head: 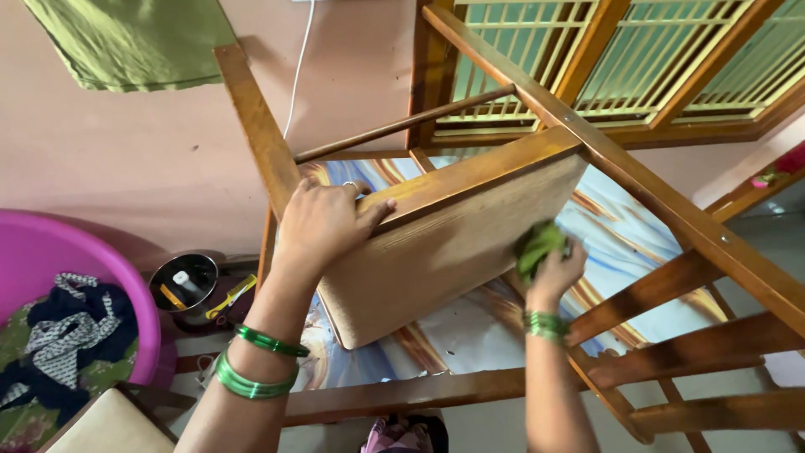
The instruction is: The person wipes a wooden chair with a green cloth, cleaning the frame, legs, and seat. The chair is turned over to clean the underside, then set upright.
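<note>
A wooden chair (637, 184) lies tipped over, its legs and rungs spread across the view and the pale underside of its seat (436, 252) facing me. My left hand (323, 222) grips the upper corner of the seat frame, thumb along the brown edge, with green bangles on the wrist. My right hand (555, 273) presses a crumpled green cloth (539, 245) against the right edge of the seat underside. Green bangles circle that wrist too.
A pink plastic tub (50, 252) with dark and patterned clothes stands at left. A small steel pot (183, 281) holding tools sits beside it. A green cloth (126, 42) hangs on the pink wall, and a wooden window frame (604, 67) is at upper right.
</note>
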